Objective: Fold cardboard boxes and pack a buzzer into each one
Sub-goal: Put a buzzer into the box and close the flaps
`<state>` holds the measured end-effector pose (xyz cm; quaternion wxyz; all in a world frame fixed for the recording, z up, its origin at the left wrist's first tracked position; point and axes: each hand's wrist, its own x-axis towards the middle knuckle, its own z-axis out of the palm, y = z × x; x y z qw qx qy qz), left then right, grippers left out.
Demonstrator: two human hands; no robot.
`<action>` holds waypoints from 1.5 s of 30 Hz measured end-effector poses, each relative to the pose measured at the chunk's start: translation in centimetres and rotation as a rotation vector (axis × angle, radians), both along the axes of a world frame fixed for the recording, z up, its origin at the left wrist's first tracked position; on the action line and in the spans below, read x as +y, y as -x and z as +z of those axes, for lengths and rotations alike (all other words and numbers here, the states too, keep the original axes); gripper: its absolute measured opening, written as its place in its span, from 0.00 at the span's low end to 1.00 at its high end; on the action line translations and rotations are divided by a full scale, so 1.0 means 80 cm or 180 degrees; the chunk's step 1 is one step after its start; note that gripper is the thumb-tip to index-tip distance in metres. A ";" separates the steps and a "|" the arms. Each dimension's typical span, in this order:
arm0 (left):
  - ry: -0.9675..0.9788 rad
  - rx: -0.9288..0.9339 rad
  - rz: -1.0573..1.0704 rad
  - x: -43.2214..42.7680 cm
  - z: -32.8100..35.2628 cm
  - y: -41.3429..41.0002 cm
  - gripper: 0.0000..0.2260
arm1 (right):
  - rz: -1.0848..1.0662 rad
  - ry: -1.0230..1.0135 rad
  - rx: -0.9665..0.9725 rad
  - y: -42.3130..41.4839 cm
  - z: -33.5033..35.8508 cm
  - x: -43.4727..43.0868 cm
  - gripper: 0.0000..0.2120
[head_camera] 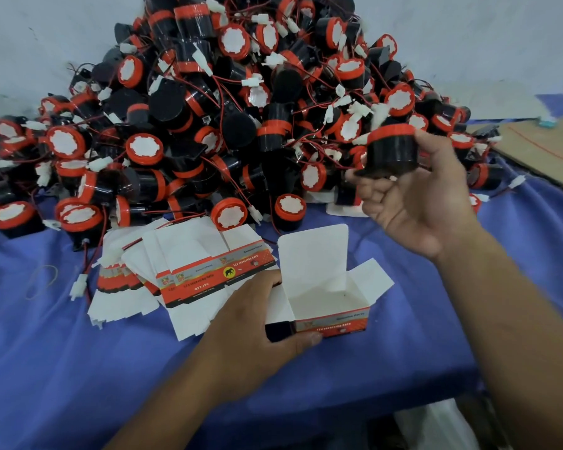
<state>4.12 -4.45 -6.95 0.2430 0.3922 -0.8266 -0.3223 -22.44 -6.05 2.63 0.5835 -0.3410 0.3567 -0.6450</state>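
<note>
My left hand [257,323] grips the near left corner of an open box [325,300] on the counter [78,368], with the thumb along the box's front face and the fingers curled over its left side. My right hand [413,203] holds one buzzer [392,151] between fingertips and thumb, raised above and to the right of the box, well clear of it.

I judge the main risk to be at the box's mouth. The buzzer's flared black base could catch a side flap and push it inward. The thin wire and white plug, blurred beside the buzzer's top, could also hang outside the box and jam the lid. The card looks light, so pressing hard could crush a wall.

The box is thin card, white inside and printed red and grey outside, with its lid flap standing upright at the far edge. The buzzer is a glossy black cylinder with a red band. More flat boxes [192,280] lie fanned to the left. Beyond them rises a tangled pile of buzzers [208,108]. The counter wears a smooth blue cloth.
</note>
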 end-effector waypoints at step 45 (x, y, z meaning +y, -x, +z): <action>0.0162 0.0235 -0.0118 -0.009 0.009 -0.004 0.28 | 0.1029 0.0810 0.4445 -0.035 -0.021 0.083 0.29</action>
